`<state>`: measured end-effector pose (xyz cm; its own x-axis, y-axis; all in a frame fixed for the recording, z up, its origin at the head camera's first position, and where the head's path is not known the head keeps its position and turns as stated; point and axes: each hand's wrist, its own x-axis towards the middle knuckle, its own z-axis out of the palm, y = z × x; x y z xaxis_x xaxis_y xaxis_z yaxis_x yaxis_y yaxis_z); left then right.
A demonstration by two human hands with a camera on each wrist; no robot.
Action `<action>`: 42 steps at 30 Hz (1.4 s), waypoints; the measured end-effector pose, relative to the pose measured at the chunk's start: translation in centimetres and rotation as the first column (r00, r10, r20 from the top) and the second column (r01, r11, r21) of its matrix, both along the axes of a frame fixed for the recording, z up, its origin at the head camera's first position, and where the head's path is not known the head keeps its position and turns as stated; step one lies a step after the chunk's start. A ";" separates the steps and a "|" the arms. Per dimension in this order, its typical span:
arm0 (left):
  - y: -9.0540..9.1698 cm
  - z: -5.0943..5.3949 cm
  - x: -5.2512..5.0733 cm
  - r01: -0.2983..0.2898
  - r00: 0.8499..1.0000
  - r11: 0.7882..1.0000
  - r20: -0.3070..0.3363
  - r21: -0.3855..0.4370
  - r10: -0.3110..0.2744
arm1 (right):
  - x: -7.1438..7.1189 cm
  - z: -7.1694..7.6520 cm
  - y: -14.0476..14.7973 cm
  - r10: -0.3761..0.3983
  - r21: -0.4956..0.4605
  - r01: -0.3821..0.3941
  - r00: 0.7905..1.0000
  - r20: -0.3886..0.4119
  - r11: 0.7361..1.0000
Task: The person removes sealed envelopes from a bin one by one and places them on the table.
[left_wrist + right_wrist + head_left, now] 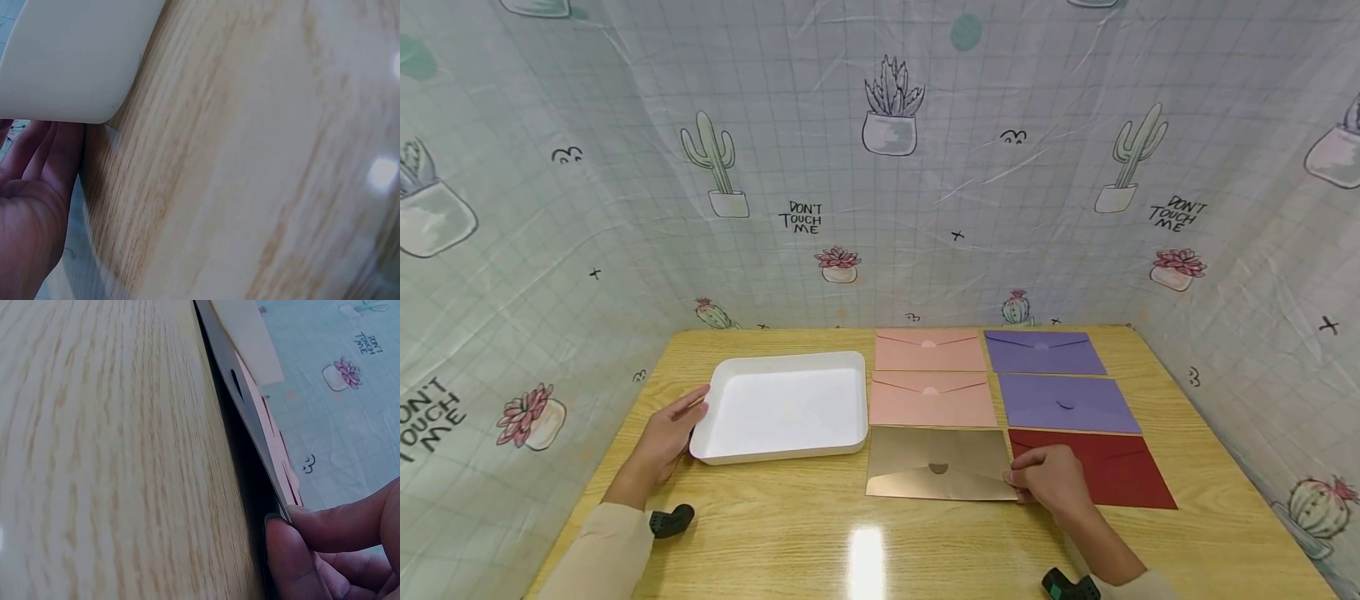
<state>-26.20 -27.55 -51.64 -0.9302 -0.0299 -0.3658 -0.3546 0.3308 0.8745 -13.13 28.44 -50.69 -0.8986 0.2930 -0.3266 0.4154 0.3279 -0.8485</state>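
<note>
A white rectangular tray (pixel 778 408) lies on the left part of the table. My left hand (pixel 672 429) touches its left side, fingers extended along the wall. In the left wrist view, the tray's wall (pixel 75 62) hides the fingertips of that hand (pixel 31 206). My right hand (pixel 1054 482) pinches the lower right corner of a gold envelope (pixel 936 467) between thumb and fingers. In the right wrist view, the envelope (pixel 240 403) is edge-on, its near edge slightly off the table. A red envelope (pixel 1127 471) lies partly hidden behind the right hand.
Two pink envelopes (pixel 932 400) lie one behind the other beyond the gold one. Two purple envelopes (pixel 1067 404) stand in the column to their right, beyond the red one. A patterned cloth (pixel 880 192) surrounds the wooden table (pixel 760 533) at the back and sides.
</note>
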 end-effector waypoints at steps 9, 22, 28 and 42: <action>-0.1 0.0 0.0 -0.001 1.000 1.000 -0.001 0.012 0.001 | -0.2 0.1 0.0 0.025 0.027 -0.025 1.000 -0.009 0.999; 0.0 0.2 0.2 0.016 1.000 1.000 -0.010 0.018 -0.016 | -0.2 0.4 0.0 0.063 0.075 -0.062 0.998 -0.011 0.995; 0.1 0.3 0.3 0.034 0.999 0.999 -0.018 0.000 -0.034 | -0.1 0.5 -0.1 0.084 0.123 -0.081 0.996 -0.018 0.989; 0.1 0.1 0.4 0.035 0.999 0.999 -0.013 -0.021 -0.035 | 0.1 1.4 -0.5 0.048 0.119 -0.038 0.996 -0.078 0.992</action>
<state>-25.84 -27.47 -51.50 -0.9354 -0.0046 -0.3534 -0.3312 0.3607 0.8719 -13.01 27.96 -49.30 -0.9331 0.2857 -0.2184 0.3307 0.4433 -0.8331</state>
